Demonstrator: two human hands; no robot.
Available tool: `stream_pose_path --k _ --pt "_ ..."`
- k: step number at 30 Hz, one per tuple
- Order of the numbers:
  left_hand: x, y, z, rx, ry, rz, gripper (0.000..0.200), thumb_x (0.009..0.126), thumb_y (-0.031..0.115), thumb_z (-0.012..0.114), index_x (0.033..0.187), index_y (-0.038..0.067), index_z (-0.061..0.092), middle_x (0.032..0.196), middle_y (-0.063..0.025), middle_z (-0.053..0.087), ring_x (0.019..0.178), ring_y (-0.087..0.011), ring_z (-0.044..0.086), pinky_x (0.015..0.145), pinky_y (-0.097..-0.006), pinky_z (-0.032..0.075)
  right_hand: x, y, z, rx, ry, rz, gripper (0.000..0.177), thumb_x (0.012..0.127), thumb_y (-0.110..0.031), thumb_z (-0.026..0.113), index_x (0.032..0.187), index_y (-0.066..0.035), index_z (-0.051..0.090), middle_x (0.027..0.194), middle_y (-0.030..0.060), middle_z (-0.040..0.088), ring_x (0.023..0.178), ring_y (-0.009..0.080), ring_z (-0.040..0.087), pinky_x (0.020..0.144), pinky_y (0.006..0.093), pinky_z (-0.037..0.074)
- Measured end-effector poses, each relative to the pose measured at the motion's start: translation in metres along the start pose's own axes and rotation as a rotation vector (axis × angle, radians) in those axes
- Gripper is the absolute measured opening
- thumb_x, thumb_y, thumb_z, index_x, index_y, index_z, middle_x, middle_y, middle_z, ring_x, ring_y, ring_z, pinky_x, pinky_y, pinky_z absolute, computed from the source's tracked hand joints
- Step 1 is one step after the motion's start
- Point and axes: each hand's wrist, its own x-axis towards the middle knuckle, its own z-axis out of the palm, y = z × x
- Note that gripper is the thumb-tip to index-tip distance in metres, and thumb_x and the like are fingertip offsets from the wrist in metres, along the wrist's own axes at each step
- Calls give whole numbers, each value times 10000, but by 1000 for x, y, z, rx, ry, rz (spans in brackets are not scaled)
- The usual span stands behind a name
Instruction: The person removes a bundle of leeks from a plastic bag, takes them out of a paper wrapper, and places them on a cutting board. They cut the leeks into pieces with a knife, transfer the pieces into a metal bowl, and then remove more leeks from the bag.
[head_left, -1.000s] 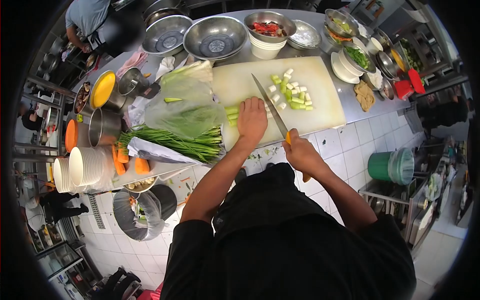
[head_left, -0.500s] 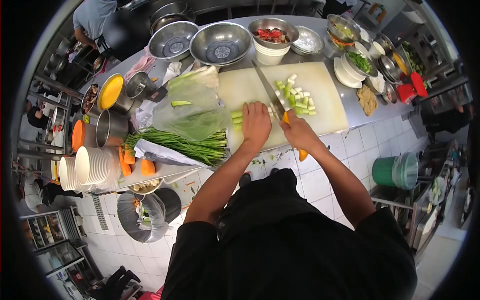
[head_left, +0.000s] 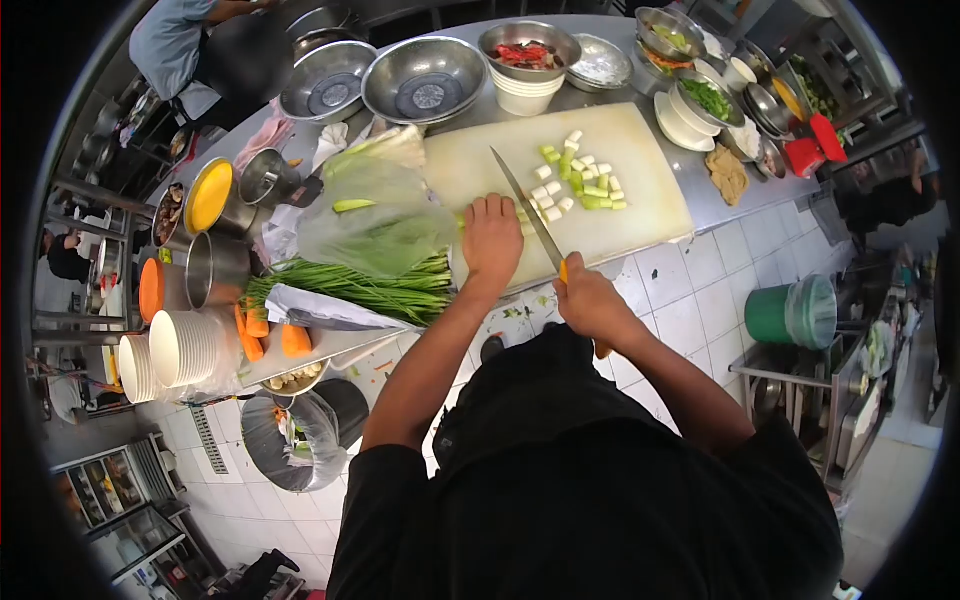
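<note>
A rectangular white cutting board (head_left: 640, 210) lies on a grey metal table (head_left: 706, 218). Short pale-green and white stalk pieces (head_left: 590, 186) are on its right half; the left hand (head_left: 492, 238) is over its left part. Between them, a long steel knife (head_left: 530, 212) slants away from the right hand (head_left: 590, 298), which is at the board's near edge. Behind the board, a round steel bowl (head_left: 530, 74) tops a stack of white bowls (head_left: 525, 100); two wide steel basins stand left of it. A crumpled tan cloth (head_left: 727, 175) lies right of the board. To its left is a translucent plastic bag (head_left: 375, 240), with long green chives (head_left: 375, 290) before it.
</note>
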Motion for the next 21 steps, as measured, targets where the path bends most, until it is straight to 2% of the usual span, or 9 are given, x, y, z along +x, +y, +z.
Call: stream_pose_path --k 2,5,8,9,11,14,17,20,21 --pt "3 -1 -2 -1 -31 20 156 816 133 566 933 59 639 958 -91 584 951 -282 542 904 -416 430 4 -5 4 -7 -4 29 289 975 -188 517 1074 66 419 844 372 636 854 552 630 797 617 481" --pt "2 -2 3 -21 -44 26 166 804 133 578 939 58 639 953 -88 582 950 -275 542 900 -406 433 38 8 26 -12 51 -40 299 975 -200 514 1077 63 416 852 369 638 848 548 630 802 620 479" --pt "1 0 -5 -25 -63 15 168 805 127 576 937 47 643 956 -91 586 968 -279 541 902 -411 431 81 7 20 35 118 -125 302 974 -207 522 1075 57 416 852 367 639 847 542 632 798 608 482" --pt "-3 1 -4 -19 -65 11 168 806 123 574 936 42 644 955 -95 586 972 -285 541 914 -416 430 82 9 16 63 78 -101 301 975 -207 522 1075 56 416 849 365 639 845 541 632 793 602 483" --pt "0 0 -1 -7 -48 6 167 808 114 571 933 33 646 953 -104 587 982 -295 540 937 -426 429 80 5 -6 111 13 -65 300 978 -208 523 1076 54 417 845 362 640 841 538 632 782 591 487" --pt "1 0 -8 100 145 64 162 813 102 567 930 22 646 942 -118 582 986 -309 540 979 -441 424 39 -10 -25 130 25 -37 307 981 -213 527 1084 57 423 840 360 641 841 535 632 777 580 489" --pt "1 -3 -19 71 162 36 202 814 82 576 976 -7 656 972 -133 605 964 -312 551 951 -474 413 6 -19 -29 102 -5 -24 303 982 -205 525 1083 63 427 830 358 640 831 534 632 771 580 488" --pt "-4 -11 -21 2 16 -20 195 824 83 575 975 -10 655 958 -136 598 950 -316 547 937 -472 414 -6 -6 -8 30 78 -111 289 1000 -229 524 1075 29 417 800 332 641 757 493 653 687 556 503" --pt "-5 -12 -19 -18 18 -33 187 827 84 576 971 -8 652 957 -137 594 950 -317 543 929 -471 415 -13 -17 -13 48 22 -38 293 993 -220 530 1070 42 422 848 369 632 890 551 610 797 588 473"
